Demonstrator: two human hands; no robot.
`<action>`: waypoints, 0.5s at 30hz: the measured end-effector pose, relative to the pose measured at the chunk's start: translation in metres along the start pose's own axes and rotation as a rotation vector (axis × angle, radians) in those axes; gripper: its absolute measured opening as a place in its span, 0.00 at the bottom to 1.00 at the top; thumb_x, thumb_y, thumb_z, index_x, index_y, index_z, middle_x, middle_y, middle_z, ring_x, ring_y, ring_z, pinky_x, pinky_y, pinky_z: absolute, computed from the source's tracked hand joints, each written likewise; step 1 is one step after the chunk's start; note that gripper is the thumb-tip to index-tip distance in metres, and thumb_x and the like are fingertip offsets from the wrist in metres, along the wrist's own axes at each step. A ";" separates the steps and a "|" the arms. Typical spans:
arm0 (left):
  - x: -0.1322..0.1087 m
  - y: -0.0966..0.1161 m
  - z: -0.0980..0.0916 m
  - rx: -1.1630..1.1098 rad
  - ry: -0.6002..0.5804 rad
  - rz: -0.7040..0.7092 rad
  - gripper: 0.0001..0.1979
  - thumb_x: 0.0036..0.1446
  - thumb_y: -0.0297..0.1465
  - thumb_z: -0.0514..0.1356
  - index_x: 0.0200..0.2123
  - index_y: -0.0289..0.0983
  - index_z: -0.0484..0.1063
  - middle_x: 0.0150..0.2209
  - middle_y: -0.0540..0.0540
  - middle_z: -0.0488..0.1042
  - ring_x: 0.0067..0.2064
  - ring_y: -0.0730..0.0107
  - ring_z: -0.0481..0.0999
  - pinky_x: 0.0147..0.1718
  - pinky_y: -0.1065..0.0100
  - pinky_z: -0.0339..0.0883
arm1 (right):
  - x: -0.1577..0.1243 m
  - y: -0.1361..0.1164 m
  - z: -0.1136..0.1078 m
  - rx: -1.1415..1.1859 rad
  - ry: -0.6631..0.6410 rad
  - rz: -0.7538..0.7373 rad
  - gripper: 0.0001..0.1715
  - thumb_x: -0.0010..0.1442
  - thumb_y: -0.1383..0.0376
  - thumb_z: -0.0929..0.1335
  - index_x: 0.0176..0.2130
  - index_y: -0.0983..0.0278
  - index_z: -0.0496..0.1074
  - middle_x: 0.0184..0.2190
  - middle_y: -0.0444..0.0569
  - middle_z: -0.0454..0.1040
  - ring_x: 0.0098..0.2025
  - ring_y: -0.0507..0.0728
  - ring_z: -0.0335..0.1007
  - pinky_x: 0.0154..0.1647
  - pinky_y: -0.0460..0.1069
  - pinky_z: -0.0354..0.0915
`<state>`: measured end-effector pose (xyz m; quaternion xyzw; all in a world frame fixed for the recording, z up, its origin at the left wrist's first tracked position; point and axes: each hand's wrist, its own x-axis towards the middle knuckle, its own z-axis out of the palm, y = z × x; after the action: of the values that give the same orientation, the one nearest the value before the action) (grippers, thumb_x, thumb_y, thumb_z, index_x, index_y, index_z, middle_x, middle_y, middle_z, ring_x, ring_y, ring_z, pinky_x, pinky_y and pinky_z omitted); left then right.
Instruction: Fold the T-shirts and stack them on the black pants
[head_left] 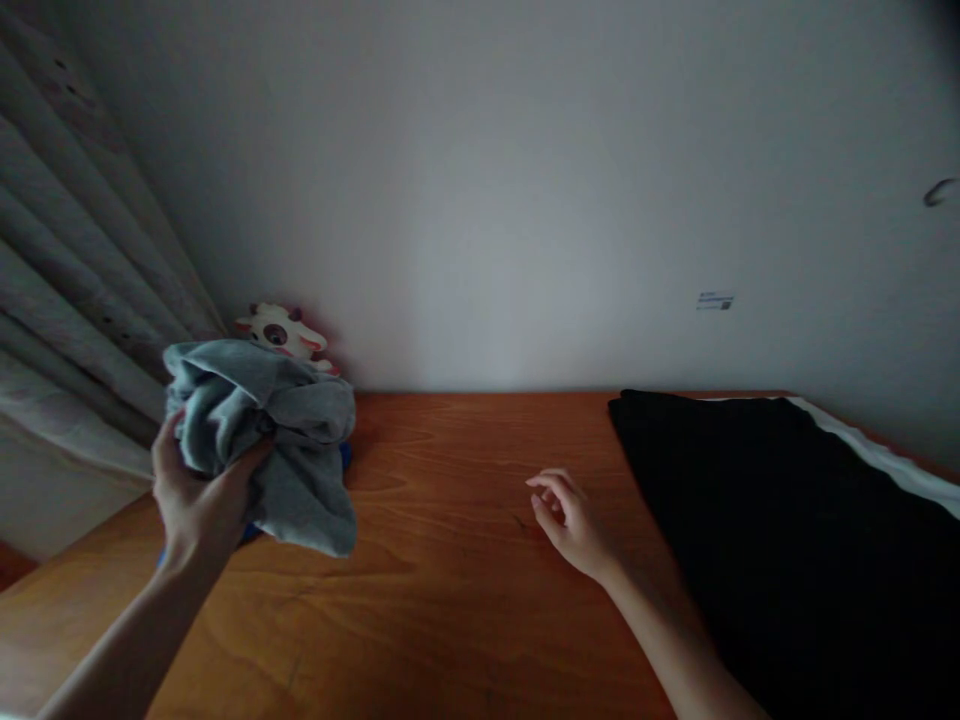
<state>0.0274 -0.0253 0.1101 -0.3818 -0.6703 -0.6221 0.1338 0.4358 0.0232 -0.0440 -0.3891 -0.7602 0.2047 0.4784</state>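
Note:
My left hand [196,505] grips a crumpled grey cloth [300,470], thumb and fingers around its lower left side. The cloth is bunched up, with one flap hanging down on the right; what kind of garment it may be, I cannot tell. Over the wooden table [450,620], my right hand [566,520] is empty, its fingers loosely curled and apart from the thumb. Nearest to that hand lies a black cloth [787,540], spread flat on the table's right side.
A cow figure [281,330] stands against the wall at the back left, partly hidden by the grey cloth. Something blue [346,455] shows behind that cloth. White fabric [885,465] edges out from beneath the black cloth. A curtain [67,270] hangs at the left.

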 end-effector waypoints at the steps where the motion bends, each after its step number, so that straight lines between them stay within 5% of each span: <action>1: 0.011 -0.006 -0.003 0.043 0.023 -0.002 0.52 0.36 0.52 0.74 0.65 0.48 0.61 0.60 0.50 0.73 0.58 0.53 0.73 0.58 0.50 0.66 | 0.000 -0.001 0.000 0.001 -0.009 0.001 0.11 0.68 0.62 0.63 0.49 0.59 0.70 0.47 0.52 0.71 0.38 0.55 0.72 0.39 0.52 0.71; 4: 0.031 -0.031 -0.009 0.203 -0.053 0.037 0.55 0.36 0.53 0.73 0.66 0.47 0.58 0.65 0.46 0.66 0.64 0.48 0.66 0.62 0.48 0.60 | 0.001 -0.004 0.000 0.000 -0.029 -0.005 0.11 0.68 0.62 0.63 0.48 0.59 0.70 0.47 0.52 0.71 0.36 0.54 0.72 0.39 0.52 0.71; 8: 0.021 -0.077 -0.009 0.469 -0.507 0.041 0.46 0.42 0.53 0.71 0.63 0.45 0.63 0.65 0.39 0.63 0.68 0.32 0.56 0.63 0.38 0.52 | 0.000 -0.003 0.001 -0.006 -0.015 -0.009 0.11 0.68 0.61 0.63 0.47 0.60 0.71 0.46 0.52 0.71 0.35 0.54 0.71 0.39 0.52 0.71; 10: 0.005 -0.093 -0.008 0.533 -0.638 0.004 0.43 0.45 0.54 0.68 0.62 0.42 0.65 0.68 0.34 0.59 0.68 0.22 0.53 0.60 0.29 0.49 | -0.001 -0.001 0.003 0.002 -0.006 -0.011 0.10 0.68 0.62 0.63 0.47 0.59 0.71 0.46 0.52 0.71 0.35 0.54 0.71 0.38 0.51 0.71; 15: -0.029 -0.090 0.005 0.748 -0.600 0.211 0.36 0.63 0.47 0.52 0.69 0.35 0.53 0.73 0.26 0.41 0.71 0.23 0.39 0.60 0.24 0.39 | -0.001 0.005 0.004 0.034 0.000 0.007 0.10 0.67 0.63 0.64 0.47 0.59 0.71 0.45 0.51 0.72 0.35 0.54 0.70 0.36 0.49 0.69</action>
<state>-0.0128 -0.0248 0.0238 -0.5358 -0.8145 -0.1844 0.1247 0.4342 0.0257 -0.0497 -0.3836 -0.7553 0.2192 0.4840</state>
